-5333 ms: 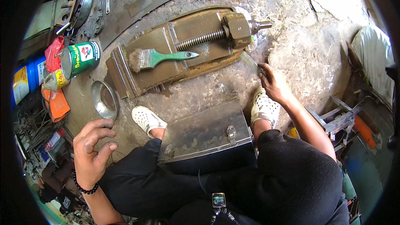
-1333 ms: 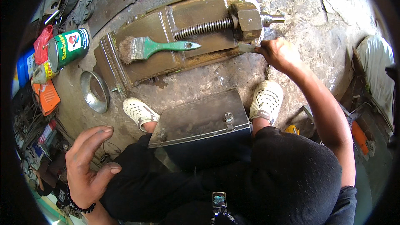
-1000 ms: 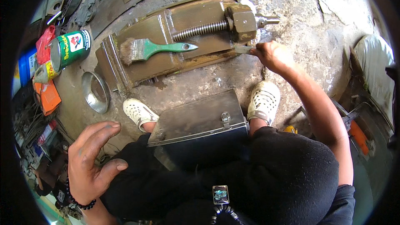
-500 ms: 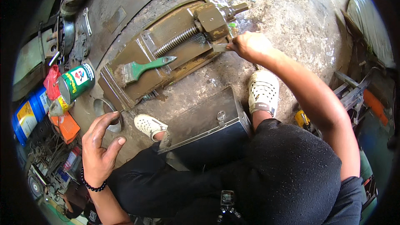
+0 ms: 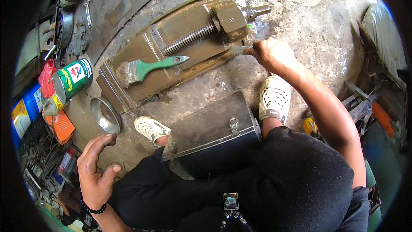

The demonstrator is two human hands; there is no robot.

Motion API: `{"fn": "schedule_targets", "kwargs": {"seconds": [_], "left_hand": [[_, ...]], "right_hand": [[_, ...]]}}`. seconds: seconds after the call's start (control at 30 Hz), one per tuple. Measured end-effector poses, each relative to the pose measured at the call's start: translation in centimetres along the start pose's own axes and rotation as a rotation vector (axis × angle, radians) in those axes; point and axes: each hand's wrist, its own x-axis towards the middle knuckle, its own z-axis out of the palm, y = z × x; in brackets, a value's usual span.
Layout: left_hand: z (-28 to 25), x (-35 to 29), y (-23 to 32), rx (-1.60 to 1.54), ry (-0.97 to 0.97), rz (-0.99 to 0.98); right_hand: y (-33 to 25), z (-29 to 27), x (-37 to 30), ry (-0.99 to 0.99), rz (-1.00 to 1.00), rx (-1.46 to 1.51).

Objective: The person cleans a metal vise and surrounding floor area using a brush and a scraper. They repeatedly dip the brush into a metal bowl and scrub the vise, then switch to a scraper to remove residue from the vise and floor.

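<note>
A large brown machine vise (image 5: pixel 193 53) with a threaded screw (image 5: pixel 191 38) lies on the floor ahead. My right hand (image 5: pixel 273 56) is closed around a flat metal scraper (image 5: pixel 239 50), whose blade meets the vise's near edge below the block at the screw's end. The scraper's handle is hidden in my fist. Across the left part of the vise rests a paintbrush (image 5: pixel 156 65) with a green handle and dirty bristles. My left hand (image 5: pixel 96 169) hovers at the lower left, fingers apart and curved, holding nothing; a metal bowl (image 5: pixel 105 116) is nearest to it.
A grey metal toolbox (image 5: pixel 210 124) stands between my feet. At the left are a green can (image 5: pixel 73 80), a blue bucket (image 5: pixel 26 109), an orange box (image 5: pixel 60 126) and a red plastic bag (image 5: pixel 47 77). A wrench (image 5: pixel 88 13) lies on a metal sheet at the upper left.
The view has shifted, so the vise and my right hand sit farther right in it. The scraper stays against the vise's edge. My left hand appears slightly lower and more to the left, still empty.
</note>
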Motion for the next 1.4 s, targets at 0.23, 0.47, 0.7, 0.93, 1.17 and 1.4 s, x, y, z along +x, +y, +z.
{"fn": "schedule_targets", "kwargs": {"seconds": [0.23, 0.47, 0.7, 0.93, 1.17, 1.4], "left_hand": [[-0.1, -0.3, -1.2, 0.009, 0.026, -0.081], [-0.6, -0.4, -1.5, -0.043, -0.033, -0.010], [-0.4, -0.7, -1.5, -0.029, -0.060, -0.007], [-0.2, -0.3, -0.1, -0.049, -0.034, -0.010], [0.6, -1.8, 0.1, -0.031, 0.006, -0.101], [1.7, -3.3, 0.1, 0.001, -0.010, -0.083]], "right_hand": [[-1.0, 0.0, 0.0, -0.022, 0.073, 0.023], [-1.6, 0.3, 0.2, -0.020, 0.087, 0.071], [-1.4, 1.0, -0.3, 0.031, 0.108, 0.096], [-0.2, 1.4, 0.8, 0.041, 0.074, 0.171], [2.1, 4.2, -4.4, -0.057, 0.153, 0.312], [4.3, 1.5, 0.7, -0.085, -0.123, -0.102]]}}
